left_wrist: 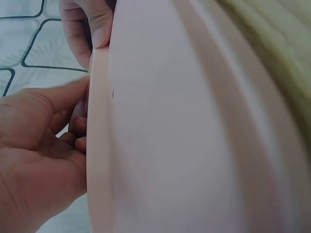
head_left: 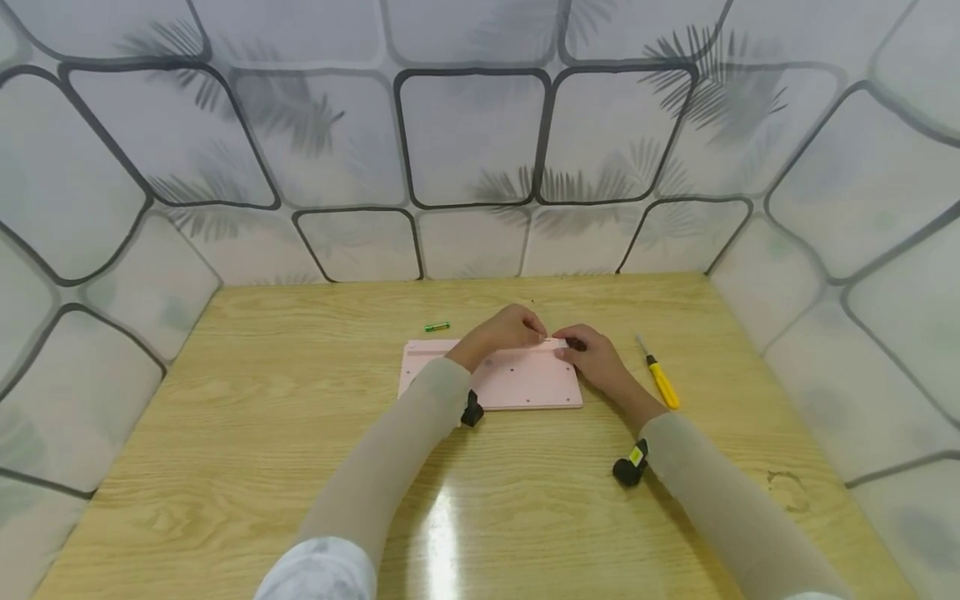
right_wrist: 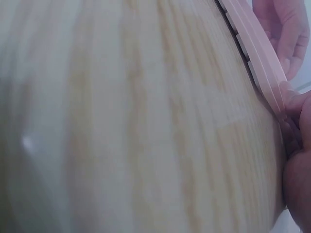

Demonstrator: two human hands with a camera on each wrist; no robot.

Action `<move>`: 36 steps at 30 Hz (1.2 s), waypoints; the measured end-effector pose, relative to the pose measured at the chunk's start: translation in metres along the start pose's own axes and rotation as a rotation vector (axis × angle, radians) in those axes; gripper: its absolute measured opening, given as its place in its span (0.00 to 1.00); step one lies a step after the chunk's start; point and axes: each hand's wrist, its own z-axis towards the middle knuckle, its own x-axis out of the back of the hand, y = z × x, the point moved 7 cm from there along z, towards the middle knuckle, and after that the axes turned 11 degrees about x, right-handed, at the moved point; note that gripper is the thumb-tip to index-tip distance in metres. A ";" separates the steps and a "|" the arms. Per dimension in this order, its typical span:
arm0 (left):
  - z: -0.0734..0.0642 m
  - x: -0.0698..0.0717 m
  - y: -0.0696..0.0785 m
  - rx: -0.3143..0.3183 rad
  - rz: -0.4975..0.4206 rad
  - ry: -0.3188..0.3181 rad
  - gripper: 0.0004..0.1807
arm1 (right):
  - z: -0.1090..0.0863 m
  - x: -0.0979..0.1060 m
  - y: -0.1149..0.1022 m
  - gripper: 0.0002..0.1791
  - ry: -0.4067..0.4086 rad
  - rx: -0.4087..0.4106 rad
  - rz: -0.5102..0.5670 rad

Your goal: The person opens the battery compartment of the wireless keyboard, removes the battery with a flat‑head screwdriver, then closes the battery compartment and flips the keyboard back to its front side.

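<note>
A pink keyboard point(head_left: 517, 383) lies face down on the table, its screw-dotted underside up; a few keys peep out under its edge in the right wrist view. At its raised back edge, right of the middle, is my left hand point(head_left: 504, 329), its fingers curled against that edge. My right hand point(head_left: 600, 362) grips the back right corner, with the thumb on the underside and the fingers behind. In the left wrist view the right thumb point(left_wrist: 100, 35) presses the edge strip, close to my left hand point(left_wrist: 34, 141). What lies between the fingertips is hidden.
A green battery point(head_left: 437, 327) lies behind the keyboard's left part. Right of my right hand is a screwdriver point(head_left: 660, 379) with a yellow handle. The wooden table point(head_left: 247, 400) meets patterned walls point(head_left: 480, 142) at the back and both sides.
</note>
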 end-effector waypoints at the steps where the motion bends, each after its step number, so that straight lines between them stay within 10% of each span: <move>1: 0.000 0.000 0.000 -0.002 0.002 0.003 0.11 | 0.000 0.000 0.000 0.15 0.001 0.002 -0.002; 21: 0.001 -0.004 -0.003 -0.069 0.077 0.023 0.12 | -0.002 0.002 -0.005 0.16 0.003 -0.025 0.028; 36: 0.004 -0.021 0.015 -0.074 0.343 0.075 0.16 | -0.024 0.013 -0.007 0.24 -0.004 -0.099 0.081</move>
